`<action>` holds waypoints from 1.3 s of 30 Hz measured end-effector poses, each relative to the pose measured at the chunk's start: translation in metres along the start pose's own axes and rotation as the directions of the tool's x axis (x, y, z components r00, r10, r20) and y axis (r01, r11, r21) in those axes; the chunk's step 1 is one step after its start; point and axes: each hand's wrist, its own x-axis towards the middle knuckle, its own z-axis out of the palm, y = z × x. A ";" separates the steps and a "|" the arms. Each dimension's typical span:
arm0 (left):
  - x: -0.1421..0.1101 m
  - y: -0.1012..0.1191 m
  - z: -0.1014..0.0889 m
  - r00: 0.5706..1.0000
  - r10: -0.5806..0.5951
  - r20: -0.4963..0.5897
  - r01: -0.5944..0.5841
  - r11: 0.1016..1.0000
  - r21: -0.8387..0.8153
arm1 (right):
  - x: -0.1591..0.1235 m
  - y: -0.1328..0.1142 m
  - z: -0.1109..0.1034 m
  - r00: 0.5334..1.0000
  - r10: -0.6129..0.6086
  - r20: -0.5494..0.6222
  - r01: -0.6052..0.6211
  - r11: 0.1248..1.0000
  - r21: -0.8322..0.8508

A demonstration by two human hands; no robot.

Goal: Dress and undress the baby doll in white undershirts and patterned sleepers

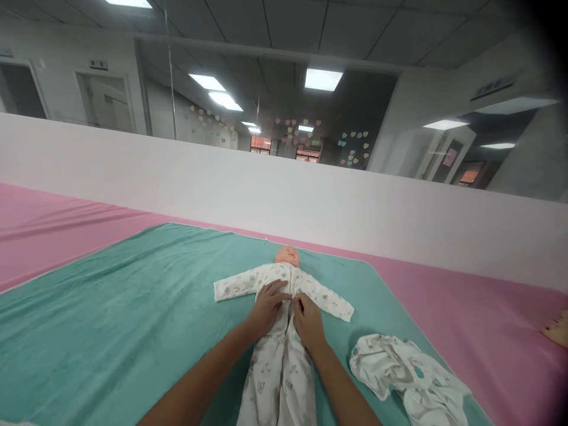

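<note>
A baby doll [287, 255] lies on its back, dressed in a white, small-patterned romper [270, 370] with both sleeves stretched out to the sides. Flat on the romper's chest, left of the front opening, rests my left hand [267, 309], its fingers extended and its thumb reaching to the opening. My right hand [307, 319] is closed at the other side of that opening, pinching the cloth edge. What lies between those fingertips is too small to make out. The doll's hands and feet are not visible.
A crumpled white printed baby garment [412, 376] lies to the right. Under everything spreads a green blanket [133, 319] over a pink padded surface [444, 296]. A low white wall [266, 183] with glass above it runs behind. Part of a skin-coloured object [558, 328] shows at the right edge.
</note>
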 end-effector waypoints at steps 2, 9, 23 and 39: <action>-0.001 0.004 -0.002 1.000 0.005 0.024 -0.005 1.000 0.016 | 0.002 0.000 0.002 0.997 0.070 -0.032 -0.068 0.997 0.044; -0.004 0.019 -0.010 0.998 0.017 -0.053 -0.010 0.993 0.117 | 0.010 0.037 -0.002 0.952 0.280 -0.126 -0.257 0.951 0.172; 0.004 0.003 -0.026 0.949 -0.192 -0.252 0.246 0.948 0.202 | 0.012 0.128 -0.066 0.809 0.537 -0.238 -0.583 0.681 -0.443; -0.017 -0.078 -0.047 0.850 -0.389 -0.356 0.497 0.817 0.293 | 0.030 0.043 -0.031 0.986 -0.013 -0.166 -0.045 0.938 -0.344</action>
